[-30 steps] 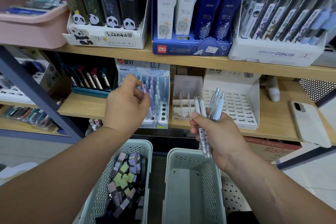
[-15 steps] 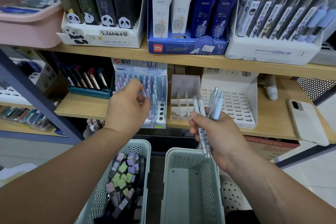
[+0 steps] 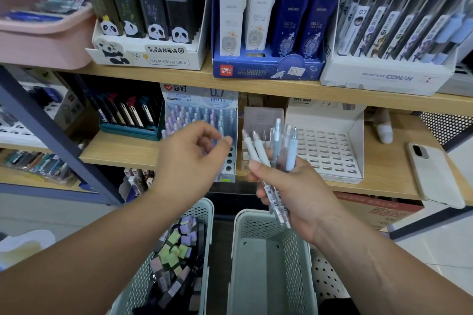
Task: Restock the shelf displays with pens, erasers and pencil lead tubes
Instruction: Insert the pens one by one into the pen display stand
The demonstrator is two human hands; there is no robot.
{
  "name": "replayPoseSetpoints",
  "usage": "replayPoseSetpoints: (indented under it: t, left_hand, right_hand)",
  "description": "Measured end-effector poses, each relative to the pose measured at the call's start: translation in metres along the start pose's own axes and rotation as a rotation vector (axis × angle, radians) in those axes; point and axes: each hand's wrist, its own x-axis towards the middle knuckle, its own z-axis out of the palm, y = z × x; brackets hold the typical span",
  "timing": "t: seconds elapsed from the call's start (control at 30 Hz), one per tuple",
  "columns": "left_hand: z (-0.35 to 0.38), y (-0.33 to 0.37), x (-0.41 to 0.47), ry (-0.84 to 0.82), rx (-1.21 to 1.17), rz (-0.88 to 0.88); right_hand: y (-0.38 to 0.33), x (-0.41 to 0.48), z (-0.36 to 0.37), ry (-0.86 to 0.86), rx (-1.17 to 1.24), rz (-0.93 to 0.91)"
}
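My right hand grips a bundle of several white and pale blue pens, tips down over the empty right basket. My left hand hovers in front of the 0.7 mm pen display on the middle shelf. Its fingers are loosely curled, its thumb and forefinger are apart, and nothing shows between them. It is just left of the pens. The left basket holds pastel erasers and dark lead tubes.
An empty white slotted display and a small divider box stand behind the pens. A phone lies on the shelf at right. Panda, Deli and Conan display boxes fill the upper shelf beside a pink bin.
My left hand has drawn back from the pen display and moved right, toward the pens in my right hand. My right hand has kept its grip and barely moved.
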Motion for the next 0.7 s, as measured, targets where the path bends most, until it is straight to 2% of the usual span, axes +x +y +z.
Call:
replayPoseSetpoints:
  t: [0.1, 0.17, 0.47, 0.7]
  left_hand:
    - [0.008, 0.010, -0.019, -0.227, -0.442, -0.408]
    - [0.007, 0.003, -0.023, -0.215, -0.553, -0.512]
    - [-0.025, -0.014, -0.021, -0.220, -0.698, -0.592]
    - [-0.058, -0.028, -0.005, 0.042, -0.772, -0.529]
  right_hand:
    - [0.003, 0.001, 0.008, -0.050, -0.083, -0.029]
    - [0.007, 0.001, 0.015, -0.078, -0.128, -0.018]
    - [0.015, 0.003, 0.042, -0.193, -0.130, 0.014]
    - [0.022, 0.010, 0.057, -0.119, -0.040, 0.101]
